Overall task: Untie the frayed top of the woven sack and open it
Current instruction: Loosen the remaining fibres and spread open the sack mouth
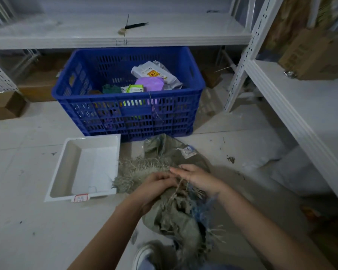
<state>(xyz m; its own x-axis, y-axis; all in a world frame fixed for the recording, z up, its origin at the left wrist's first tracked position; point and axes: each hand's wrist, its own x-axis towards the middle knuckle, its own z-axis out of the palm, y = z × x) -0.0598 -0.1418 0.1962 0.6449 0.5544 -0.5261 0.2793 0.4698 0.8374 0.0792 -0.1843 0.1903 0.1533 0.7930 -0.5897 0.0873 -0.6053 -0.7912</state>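
Note:
A grey-green woven sack (pixel 176 217) lies crumpled on the floor in front of me, with a white label near its far end and blue threads on its right side. Its frayed top (pixel 142 168) fans out to the left. My left hand (pixel 154 189) is closed over the gathered fabric. My right hand (pixel 197 177) pinches a thin tan string (pixel 179 189) that runs down between both hands onto the sack.
A blue slatted crate (pixel 129 117) with several packets stands just beyond the sack. A white shallow tray (pixel 66 172) lies to the left. White metal shelving (pixel 293 106) rises at right and behind. My shoe (pixel 142 254) shows at the bottom.

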